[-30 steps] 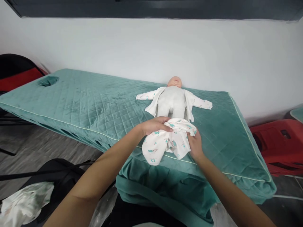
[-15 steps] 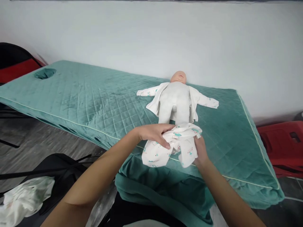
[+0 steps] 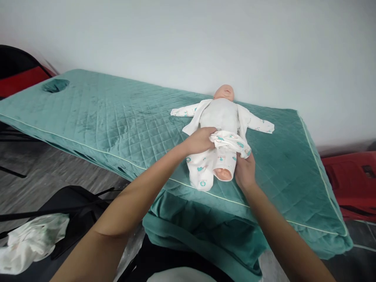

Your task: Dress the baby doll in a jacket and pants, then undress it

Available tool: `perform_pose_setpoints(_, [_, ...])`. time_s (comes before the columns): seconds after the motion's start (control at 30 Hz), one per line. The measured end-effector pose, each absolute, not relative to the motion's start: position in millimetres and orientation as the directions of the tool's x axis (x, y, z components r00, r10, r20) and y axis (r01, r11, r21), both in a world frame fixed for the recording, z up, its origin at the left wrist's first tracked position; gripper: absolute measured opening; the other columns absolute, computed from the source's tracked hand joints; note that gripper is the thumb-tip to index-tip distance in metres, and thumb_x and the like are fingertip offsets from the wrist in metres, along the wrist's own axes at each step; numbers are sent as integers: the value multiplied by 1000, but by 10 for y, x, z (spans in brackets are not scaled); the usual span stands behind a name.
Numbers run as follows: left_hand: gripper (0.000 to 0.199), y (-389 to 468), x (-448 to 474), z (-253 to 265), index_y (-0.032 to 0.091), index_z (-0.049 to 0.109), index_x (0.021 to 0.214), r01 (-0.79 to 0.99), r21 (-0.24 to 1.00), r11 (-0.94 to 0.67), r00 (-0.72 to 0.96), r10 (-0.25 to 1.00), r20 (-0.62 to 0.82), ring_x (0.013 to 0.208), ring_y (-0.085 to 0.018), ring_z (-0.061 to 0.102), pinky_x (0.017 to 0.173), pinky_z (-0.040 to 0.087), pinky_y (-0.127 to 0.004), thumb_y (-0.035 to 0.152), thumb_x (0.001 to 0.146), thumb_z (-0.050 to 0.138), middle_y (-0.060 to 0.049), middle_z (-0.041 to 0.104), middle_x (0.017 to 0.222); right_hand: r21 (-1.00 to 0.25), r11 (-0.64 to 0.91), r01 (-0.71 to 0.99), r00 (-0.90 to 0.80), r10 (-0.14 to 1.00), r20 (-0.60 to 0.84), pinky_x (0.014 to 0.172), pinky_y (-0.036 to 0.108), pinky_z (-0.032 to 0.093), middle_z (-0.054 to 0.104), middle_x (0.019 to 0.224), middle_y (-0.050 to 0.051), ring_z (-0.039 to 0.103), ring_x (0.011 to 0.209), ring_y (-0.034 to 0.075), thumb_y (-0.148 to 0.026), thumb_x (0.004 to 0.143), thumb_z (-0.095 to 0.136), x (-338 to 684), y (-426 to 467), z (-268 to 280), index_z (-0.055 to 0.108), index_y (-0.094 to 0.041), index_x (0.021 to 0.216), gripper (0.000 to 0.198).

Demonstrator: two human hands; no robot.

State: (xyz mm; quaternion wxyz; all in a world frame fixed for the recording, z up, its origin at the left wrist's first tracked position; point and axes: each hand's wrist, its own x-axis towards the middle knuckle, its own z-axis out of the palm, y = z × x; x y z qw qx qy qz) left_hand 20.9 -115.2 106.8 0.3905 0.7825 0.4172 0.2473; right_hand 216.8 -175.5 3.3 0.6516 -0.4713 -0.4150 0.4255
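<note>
A baby doll (image 3: 221,113) lies on its back with its head toward the wall. It wears an open white printed jacket (image 3: 261,124) with the sleeves spread to both sides. White printed baby pants (image 3: 201,170) cover its legs, bunched at the waistband. One foot shows at the end of the right-hand pant leg; the left-hand leg end looks limp, and no foot is visible there. My left hand (image 3: 201,140) is closed on the left side of the waistband. On the other side, my right hand (image 3: 245,169) grips the waistband's lower right edge.
The doll rests on a green quilted massage bed (image 3: 132,121) with a face hole (image 3: 55,85) at its far left. A crumpled white cloth (image 3: 35,239) lies on a black chair (image 3: 72,201) at lower left. A red plastic chair (image 3: 352,180) stands at right.
Both hands have moved up toward the doll's body, drawing the pants over its legs. A foot now shows through one pant leg. The view has shifted slightly.
</note>
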Motion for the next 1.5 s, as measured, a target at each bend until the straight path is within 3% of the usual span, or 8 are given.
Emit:
perform_pose_setpoints(0.3, [29,-1188,44,861,17,67,101,218,965,-143,461,887,27,94,-20,59,83,44,-27,27,74,70,-2,67,100,-959,213,187,298,918,262,104,46,46,64,121,7,60,112,24,-36,83,70,2269,-1641,83,60,-23,122,42])
perform_pose_setpoints(0.43, [37,-1234,-141,609,17,67,99,-113,989,92,478,878,-27,85,-15,58,76,43,-24,31,67,82,0,64,93,-769,480,422,-138,873,469,108,47,42,59,130,7,53,125,27,-31,85,68,2276,-1655,424,59,-26,126,42])
perform_pose_setpoints(0.53, [42,-1207,-200,394,17,69,96,-329,920,214,450,892,-46,79,-13,59,74,45,-24,31,61,87,0,65,88,-694,509,509,-459,843,282,98,45,47,63,124,6,59,115,29,-40,84,73,2207,-1496,774,60,-28,128,47])
perform_pose_setpoints(0.67, [43,-1164,-239,228,17,71,91,-422,847,323,479,873,-94,72,-13,60,71,48,-25,33,57,91,-1,67,83,-649,451,613,-573,819,28,69,32,44,67,93,3,60,81,22,-55,78,77,1973,-1178,1106,67,-24,101,40])
perform_pose_setpoints(0.77, [45,-1166,-275,207,17,72,93,-437,841,319,470,878,-89,71,-13,61,70,48,-24,35,56,91,-1,68,83,-699,396,595,-637,763,-110,57,27,34,55,69,-2,48,63,13,-54,80,74,1814,-973,1173,60,-21,76,36])
perform_pose_setpoints(0.93, [60,-1184,-323,253,19,69,110,-375,862,341,556,827,-85,83,-17,64,72,49,-25,34,56,91,-5,71,100,-956,80,281,-604,789,-111,56,24,36,54,70,-3,49,64,11,-44,78,77,1802,-815,979,59,-18,77,31])
perform_pose_setpoints(1.1, [51,-1171,-331,252,17,66,100,-317,886,339,581,808,-102,71,-12,58,63,45,-21,28,57,91,0,66,84,-988,-132,74,-610,778,-150,49,21,35,54,60,-5,47,53,9,-42,78,79,1871,-830,826,54,-19,74,34])
perform_pose_setpoints(1.5, [39,-1172,-262,178,17,63,81,-543,799,259,335,939,-77,71,-12,62,64,50,-22,33,57,90,0,66,87,-972,-164,166,-693,682,-233,54,22,45,63,75,-1,56,64,11,-38,76,80,1844,-828,906,68,-17,94,30])
